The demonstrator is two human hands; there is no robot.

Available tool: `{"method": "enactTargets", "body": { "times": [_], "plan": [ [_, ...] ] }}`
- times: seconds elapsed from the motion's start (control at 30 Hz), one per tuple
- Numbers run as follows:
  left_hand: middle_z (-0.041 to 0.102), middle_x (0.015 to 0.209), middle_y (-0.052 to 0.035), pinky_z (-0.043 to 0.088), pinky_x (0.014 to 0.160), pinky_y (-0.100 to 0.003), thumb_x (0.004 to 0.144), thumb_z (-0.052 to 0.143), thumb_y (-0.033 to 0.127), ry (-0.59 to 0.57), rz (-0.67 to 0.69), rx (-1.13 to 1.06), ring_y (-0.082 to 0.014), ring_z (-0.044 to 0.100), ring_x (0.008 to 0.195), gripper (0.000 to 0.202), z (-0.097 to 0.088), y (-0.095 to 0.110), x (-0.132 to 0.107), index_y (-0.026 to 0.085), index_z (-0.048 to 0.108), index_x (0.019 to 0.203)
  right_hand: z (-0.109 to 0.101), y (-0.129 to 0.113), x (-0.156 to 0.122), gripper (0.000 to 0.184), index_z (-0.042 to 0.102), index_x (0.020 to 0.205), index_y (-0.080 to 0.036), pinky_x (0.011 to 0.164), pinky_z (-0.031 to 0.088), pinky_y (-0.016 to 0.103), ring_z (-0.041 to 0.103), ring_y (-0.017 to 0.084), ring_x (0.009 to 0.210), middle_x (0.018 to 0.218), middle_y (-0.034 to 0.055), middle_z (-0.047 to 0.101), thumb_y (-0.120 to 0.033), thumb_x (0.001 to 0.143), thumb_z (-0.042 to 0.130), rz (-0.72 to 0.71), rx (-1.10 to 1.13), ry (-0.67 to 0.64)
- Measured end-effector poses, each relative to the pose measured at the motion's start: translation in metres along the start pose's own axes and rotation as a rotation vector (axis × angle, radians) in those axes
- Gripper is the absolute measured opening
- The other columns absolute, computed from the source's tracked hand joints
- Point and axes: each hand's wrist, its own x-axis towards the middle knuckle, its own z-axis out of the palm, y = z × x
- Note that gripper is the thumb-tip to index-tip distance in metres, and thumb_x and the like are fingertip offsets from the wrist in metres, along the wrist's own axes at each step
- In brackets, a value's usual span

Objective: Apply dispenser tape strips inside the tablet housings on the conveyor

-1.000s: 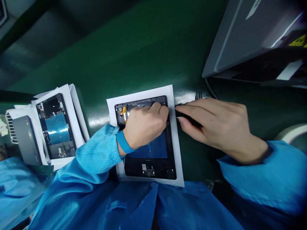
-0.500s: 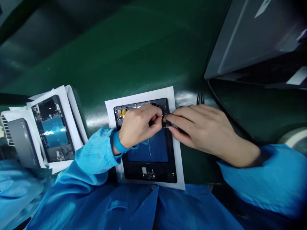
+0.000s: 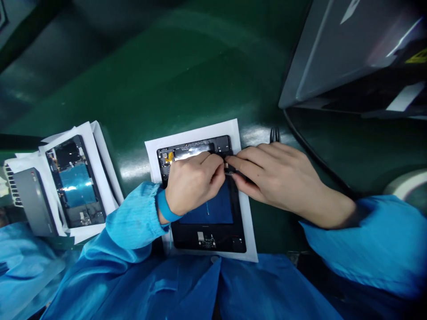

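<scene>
An opened tablet [image 3: 207, 231] with a black frame and a blue inner panel lies on a white sheet [image 3: 196, 131] on the green table. My left hand [image 3: 193, 182] rests over the tablet's upper half with its fingers curled and pinched near the top right corner. My right hand [image 3: 273, 175] comes in from the right, fingers pressed together on a small dark part [image 3: 230, 171] at that same corner. The fingertips of both hands meet there. What my left fingers pinch is too small to name.
A second opened tablet [image 3: 75, 182] lies on white sheets at the left, beside a grey box [image 3: 31, 202]. A large grey machine housing [image 3: 350, 49] stands at the upper right, with a black cable [image 3: 310, 149] running under it. Blue sleeves fill the lower edge.
My right hand has moved left from beside the sheet onto the tablet's top right corner. My left fingers have shifted to meet it there in a pinch.
</scene>
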Motion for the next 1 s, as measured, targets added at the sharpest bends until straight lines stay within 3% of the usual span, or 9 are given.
{"method": "enactTargets", "body": {
  "times": [0.17,0.53,0.87,1.0],
  "plan": [
    [0.064,0.063,0.0028,0.042,0.054,-0.022,0.093,0.051,0.020,0.045,0.033,-0.088,-0.0096,0.059,0.055,0.020,0.007,0.002,-0.007,0.018,0.066,0.079,-0.004,0.004,-0.003,0.027,0.067,0.109,-0.012,0.068,0.039,0.034,0.059,0.019,0.078,0.093,0.0069,0.069,-0.028,0.094,0.051,0.015,-0.009,-0.021],
    [0.061,0.059,0.0053,0.040,0.050,-0.027,0.092,0.057,0.018,0.109,0.232,0.117,-0.0103,0.057,0.051,0.012,0.010,0.004,-0.011,0.016,0.069,0.093,-0.009,0.007,-0.006,0.030,0.066,0.113,-0.010,0.072,0.037,0.035,0.057,0.022,0.084,0.100,0.0082,0.068,-0.028,0.093,0.052,-0.051,0.025,-0.091],
    [0.061,0.061,0.0038,0.040,0.051,-0.028,0.094,0.054,0.020,0.116,0.207,0.059,-0.0106,0.057,0.052,0.017,0.013,0.002,-0.011,0.016,0.069,0.086,-0.010,-0.002,-0.006,0.038,0.063,0.123,-0.010,0.069,0.032,0.036,0.055,0.023,0.083,0.104,0.0090,0.067,-0.030,0.094,0.051,-0.048,-0.090,-0.170],
    [0.061,0.061,0.0033,0.039,0.052,-0.026,0.091,0.054,0.020,0.084,0.053,-0.079,-0.0101,0.054,0.052,0.020,0.015,-0.001,-0.012,0.019,0.067,0.076,-0.007,0.000,-0.006,0.032,0.065,0.118,-0.013,0.070,0.035,0.035,0.056,0.021,0.083,0.102,0.0073,0.067,-0.029,0.095,0.050,-0.059,-0.063,-0.131]
  ]
}}
